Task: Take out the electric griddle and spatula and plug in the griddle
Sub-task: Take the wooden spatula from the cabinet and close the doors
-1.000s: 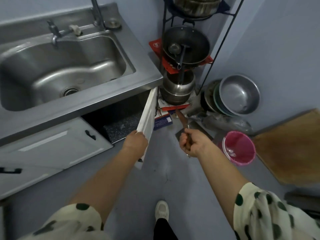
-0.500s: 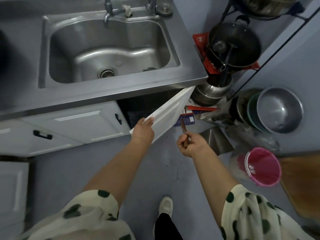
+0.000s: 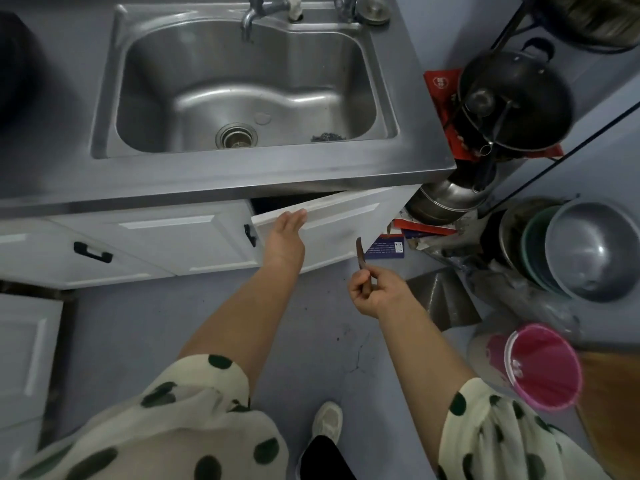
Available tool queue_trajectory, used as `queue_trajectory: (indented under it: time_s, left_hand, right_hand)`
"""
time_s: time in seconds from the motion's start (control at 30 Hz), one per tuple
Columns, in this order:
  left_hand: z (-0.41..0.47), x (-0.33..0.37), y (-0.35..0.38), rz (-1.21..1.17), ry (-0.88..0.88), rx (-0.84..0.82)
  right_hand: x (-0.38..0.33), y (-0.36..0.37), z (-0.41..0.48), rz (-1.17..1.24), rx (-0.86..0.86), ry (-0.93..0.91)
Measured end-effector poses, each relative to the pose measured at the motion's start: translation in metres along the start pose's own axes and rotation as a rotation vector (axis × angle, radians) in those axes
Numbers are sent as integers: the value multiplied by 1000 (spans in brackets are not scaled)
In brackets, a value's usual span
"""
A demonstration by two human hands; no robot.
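Observation:
My right hand [image 3: 375,292] grips a thin brown wooden spatula [image 3: 362,261] by its handle, the blade pointing up in front of the cabinet. With straight fingers, my left hand [image 3: 285,233] presses flat on the top edge of the white cabinet door [image 3: 339,223] under the sink. That door stands only slightly ajar, with a narrow dark gap above it. No electric griddle can be made out in this view.
A steel sink [image 3: 104,98] tops the cabinet. To the right a black wire rack [image 3: 519,26] holds a dark wok [image 3: 519,98] and steel pots [image 3: 446,199]. Stacked basins [image 3: 588,251], a pink bin [image 3: 543,365] and a wooden board [image 3: 616,403] crowd the floor. My shoe [image 3: 327,422] is below.
The cabinet door has swung from wide open to almost closed under my left hand. My right hand with the spatula stayed in front of it. The view shifted right over the sink.

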State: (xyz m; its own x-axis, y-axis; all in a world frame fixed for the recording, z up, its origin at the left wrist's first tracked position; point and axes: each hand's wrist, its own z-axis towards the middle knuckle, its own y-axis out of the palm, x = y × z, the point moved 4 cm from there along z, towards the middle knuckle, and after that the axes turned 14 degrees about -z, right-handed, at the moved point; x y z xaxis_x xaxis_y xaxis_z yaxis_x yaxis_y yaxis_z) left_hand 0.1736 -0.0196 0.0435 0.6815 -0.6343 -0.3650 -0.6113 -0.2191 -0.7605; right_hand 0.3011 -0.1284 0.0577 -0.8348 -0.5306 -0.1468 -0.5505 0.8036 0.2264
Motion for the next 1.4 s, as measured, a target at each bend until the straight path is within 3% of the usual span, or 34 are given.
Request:
queue_trajectory:
  time_s: [0.83,1.2,1.4]
  left_hand:
    - [33,-32,-9,-42,32,49]
    - [-1,-26,-25,-345,102,66]
    - [-44,-15,-42,-446,43,110]
  right_hand:
    - [1,30,12,173,24,25]
    - [9,23,-9,152,7,25]
    - [17,19,-35,97,-3,-31]
